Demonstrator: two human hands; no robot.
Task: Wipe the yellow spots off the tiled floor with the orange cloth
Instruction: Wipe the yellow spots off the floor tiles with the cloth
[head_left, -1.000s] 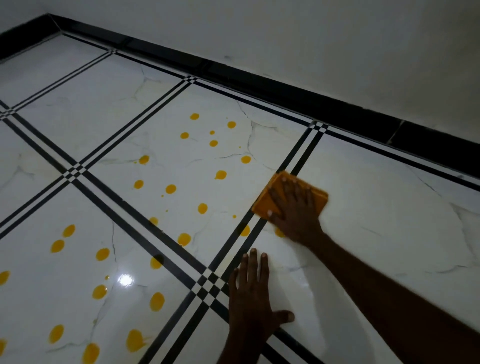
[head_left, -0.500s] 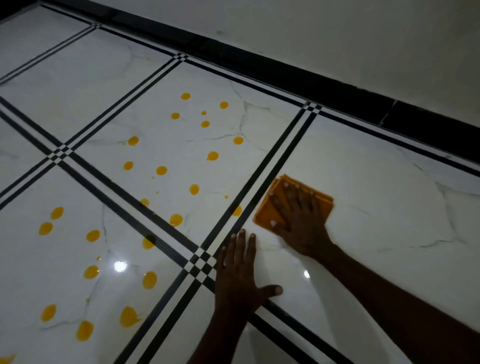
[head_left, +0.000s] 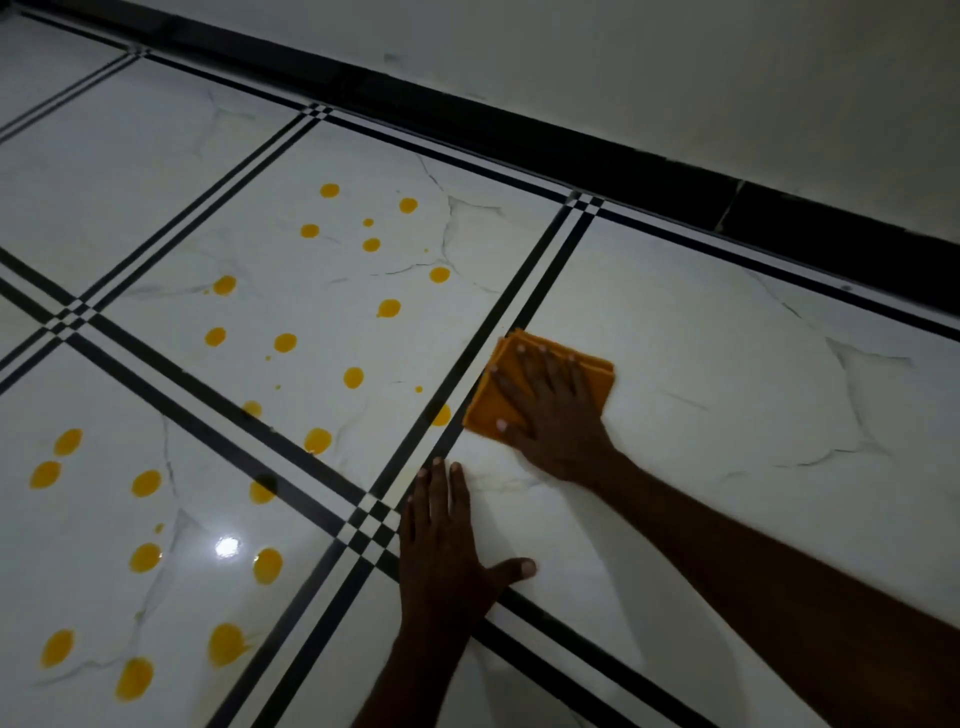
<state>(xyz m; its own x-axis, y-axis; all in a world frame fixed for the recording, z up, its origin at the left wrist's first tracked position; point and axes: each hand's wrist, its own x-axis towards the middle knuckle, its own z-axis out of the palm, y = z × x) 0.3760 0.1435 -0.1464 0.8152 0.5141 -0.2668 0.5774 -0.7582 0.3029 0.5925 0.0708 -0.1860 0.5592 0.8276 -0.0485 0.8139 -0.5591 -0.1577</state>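
My right hand (head_left: 558, 410) presses flat on a folded orange cloth (head_left: 496, 402) lying on a white marble tile, just right of a black double grout stripe (head_left: 498, 317). One yellow spot (head_left: 441, 414) sits on that stripe, touching distance from the cloth's left edge. Several more yellow spots (head_left: 353, 376) dot the tile to the left, and another group (head_left: 145, 482) covers the near-left tile. My left hand (head_left: 441, 551) rests palm-down on the floor with fingers together, beside the stripe crossing, holding nothing.
A black skirting board (head_left: 519, 130) runs along the white wall (head_left: 675, 67) at the back. A bright light reflection (head_left: 227, 546) glints on the glossy near-left tile. The tile (head_left: 727, 389) to the right of the cloth carries no spots.
My right hand slid the cloth toward me and back leftward near the stripe; a spot beside the cloth a second ago no longer shows. The view shifted, and my left hand stayed planted.
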